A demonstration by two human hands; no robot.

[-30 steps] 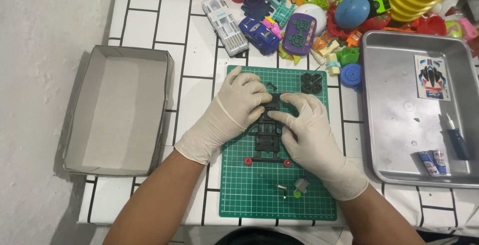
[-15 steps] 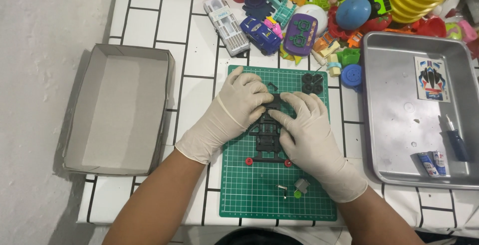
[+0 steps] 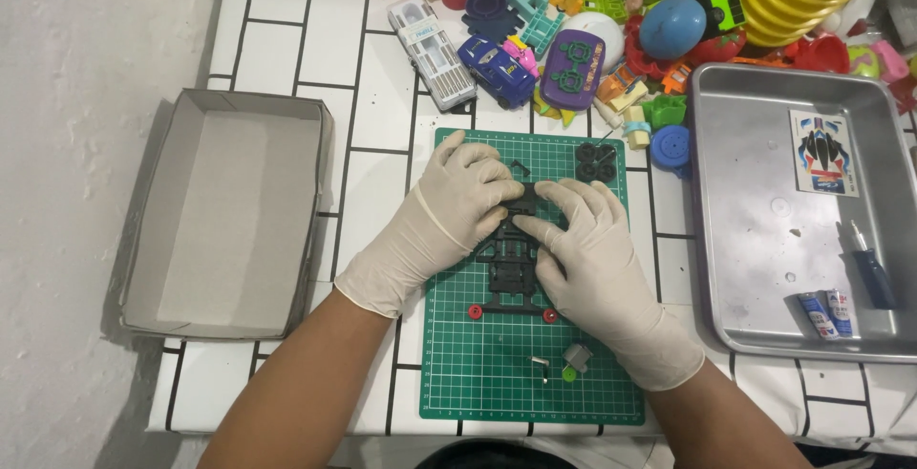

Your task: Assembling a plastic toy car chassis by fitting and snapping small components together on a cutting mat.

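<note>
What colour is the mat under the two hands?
Green with a pale grid, the cutting mat, seen in the head view.

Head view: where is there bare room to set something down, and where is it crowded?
Free: the floor of the cardboard box, the left half of the metal tray, and the white tiles between box and green cutting mat. Crowded: the toy pile along the top edge, and mid-mat, where both hands grip the black chassis.

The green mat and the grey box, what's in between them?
Nothing: in the head view only bare white tiles of the table lie between the green mat and the grey box.
</note>
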